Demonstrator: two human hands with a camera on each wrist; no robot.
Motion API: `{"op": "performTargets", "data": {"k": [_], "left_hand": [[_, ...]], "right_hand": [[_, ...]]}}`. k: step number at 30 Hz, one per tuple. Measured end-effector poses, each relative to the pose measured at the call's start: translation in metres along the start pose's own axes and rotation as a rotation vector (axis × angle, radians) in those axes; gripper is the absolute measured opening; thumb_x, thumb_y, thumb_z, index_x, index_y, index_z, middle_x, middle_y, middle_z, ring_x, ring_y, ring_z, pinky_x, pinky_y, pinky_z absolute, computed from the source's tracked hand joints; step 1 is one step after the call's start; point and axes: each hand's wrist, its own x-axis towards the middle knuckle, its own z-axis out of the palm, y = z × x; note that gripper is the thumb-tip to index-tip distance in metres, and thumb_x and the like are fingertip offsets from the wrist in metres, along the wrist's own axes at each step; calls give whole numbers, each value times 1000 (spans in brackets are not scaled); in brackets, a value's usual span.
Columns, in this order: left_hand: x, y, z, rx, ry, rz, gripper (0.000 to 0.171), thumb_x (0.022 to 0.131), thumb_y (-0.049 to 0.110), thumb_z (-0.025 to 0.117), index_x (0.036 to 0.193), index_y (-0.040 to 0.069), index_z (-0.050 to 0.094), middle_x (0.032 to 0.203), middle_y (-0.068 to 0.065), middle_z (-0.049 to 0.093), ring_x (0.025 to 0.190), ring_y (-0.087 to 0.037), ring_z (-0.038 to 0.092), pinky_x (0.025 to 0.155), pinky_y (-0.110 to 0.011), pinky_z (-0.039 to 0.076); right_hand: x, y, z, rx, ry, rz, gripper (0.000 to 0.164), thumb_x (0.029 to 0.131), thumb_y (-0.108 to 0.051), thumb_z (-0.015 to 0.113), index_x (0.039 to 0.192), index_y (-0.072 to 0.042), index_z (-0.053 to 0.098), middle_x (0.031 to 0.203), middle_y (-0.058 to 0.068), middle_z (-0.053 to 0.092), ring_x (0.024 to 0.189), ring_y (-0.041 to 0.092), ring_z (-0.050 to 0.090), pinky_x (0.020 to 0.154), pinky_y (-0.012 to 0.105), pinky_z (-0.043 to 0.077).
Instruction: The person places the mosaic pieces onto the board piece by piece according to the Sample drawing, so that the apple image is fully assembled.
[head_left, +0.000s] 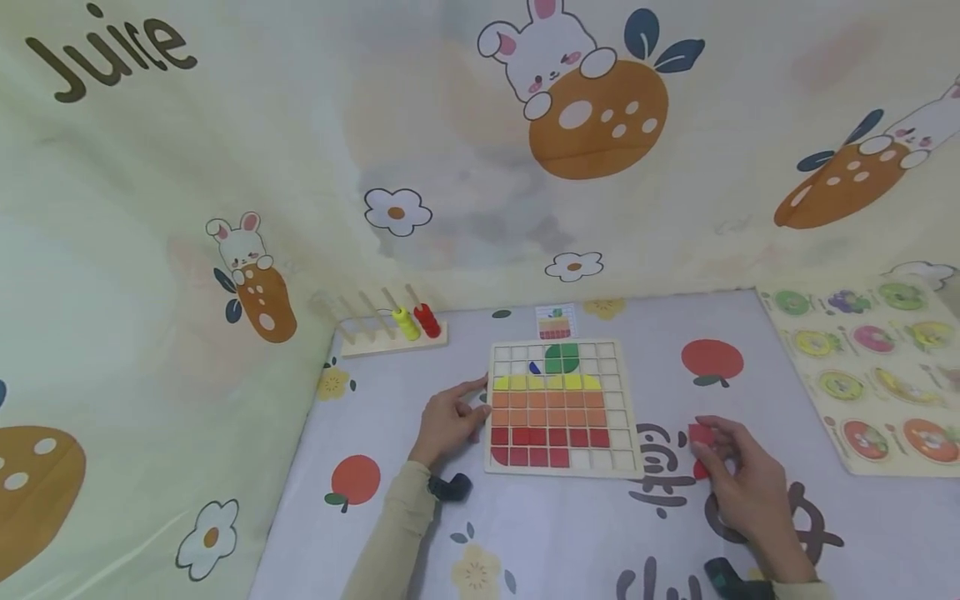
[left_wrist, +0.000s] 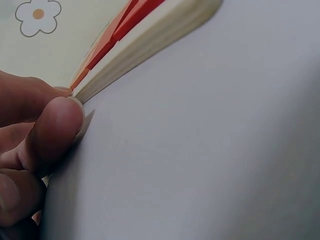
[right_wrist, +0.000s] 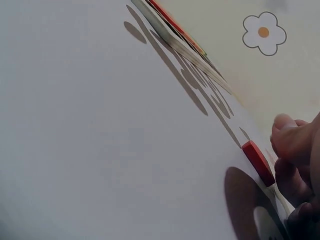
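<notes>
A pale wooden grid board (head_left: 626,429) holds coloured tiles: red rows at the bottom, orange and yellow above, green leaf shapes and a small blue piece near the top. My left hand (head_left: 450,421) holds its left edge, thumb and index finger at the rim; in the left wrist view the thumb (left_wrist: 57,122) meets the board's side (left_wrist: 135,57). Right of the board, my right hand (head_left: 750,479) has thumb and index finger about a red tile (head_left: 701,433). Another red piece (head_left: 701,470) shows just below it. In the right wrist view a red tile (right_wrist: 258,164) sits beside the fingertips.
A small picture card (head_left: 555,321) lies behind the board. To its left stands a wooden peg rack (head_left: 393,342) with yellow and red beads. A sheet of fruit pictures (head_left: 870,375) lies at the right. Patterned cloth covers the table and backdrop.
</notes>
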Motion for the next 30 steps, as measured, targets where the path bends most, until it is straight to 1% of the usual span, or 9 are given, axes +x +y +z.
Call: {"op": "performTargets", "data": {"k": [7, 12, 16, 18, 22, 24, 25, 28, 30], "left_hand": [[-1, -2, -10, 3, 19, -2, 52, 100, 30, 74, 150, 28, 62, 54, 3, 62, 46, -14, 52, 65, -32, 39], [-1, 0, -15, -3, 23, -9, 52, 100, 30, 74, 151, 27, 61, 55, 1, 61, 48, -15, 53, 65, -33, 40], [0, 2, -13, -17, 15, -13, 53, 100, 29, 74, 151, 26, 61, 55, 1, 61, 48, -14, 54, 62, -31, 40], [0, 2, -11, -26, 12, -8, 53, 100, 29, 74, 151, 25, 62, 55, 1, 61, 48, -15, 54, 61, -31, 40], [0, 3, -7, -32, 8, 6, 53, 100, 29, 75, 151, 25, 62, 55, 1, 61, 47, -14, 53, 58, -29, 38], [-1, 3, -5, -30, 6, 10, 52, 100, 28, 75, 151, 25, 62, 54, 2, 60, 46, -14, 52, 56, -28, 36], [-1, 3, -5, -28, 5, 11, 52, 100, 28, 75, 150, 25, 62, 54, 2, 60, 46, -13, 52, 55, -28, 35], [-2, 3, -2, -26, 6, 18, 51, 100, 27, 74, 149, 24, 63, 53, 2, 60, 45, -13, 51, 52, -28, 33], [-2, 3, -1, -34, 8, 21, 51, 99, 26, 74, 149, 24, 64, 53, 2, 60, 45, -13, 51, 50, -28, 31]], "right_hand": [[6, -8, 3, 51, 8, -15, 45, 102, -17, 70, 145, -14, 59, 94, 11, 72, 73, 8, 47, 55, 25, 34], [10, -10, 4, 64, -3, 15, 44, 104, -21, 67, 147, -16, 58, 102, 14, 75, 73, 9, 50, 53, 26, 35], [10, -10, 3, 63, 2, 53, 43, 104, -25, 70, 145, -18, 60, 110, 16, 76, 74, 9, 53, 52, 26, 35], [9, -10, 1, 59, 0, 74, 43, 103, -26, 71, 144, -18, 61, 113, 17, 76, 77, 10, 53, 53, 26, 36], [6, -14, -3, 50, -4, 89, 43, 102, -23, 74, 143, -19, 63, 117, 17, 76, 80, 13, 53, 56, 25, 36], [2, -20, -1, 60, 18, 54, 42, 99, -19, 77, 139, -18, 66, 112, 14, 77, 79, 13, 52, 58, 23, 35], [-1, -24, 0, 69, 28, 17, 42, 96, -16, 80, 137, -17, 68, 109, 13, 76, 79, 13, 52, 59, 22, 35], [-10, -42, 10, 113, 34, -137, 44, 87, -6, 87, 127, -13, 73, 105, 8, 74, 82, 13, 55, 64, 17, 38], [-16, -56, 18, 130, -12, -230, 45, 82, -3, 90, 124, -13, 75, 105, 4, 72, 85, 15, 57, 68, 15, 43]]}}
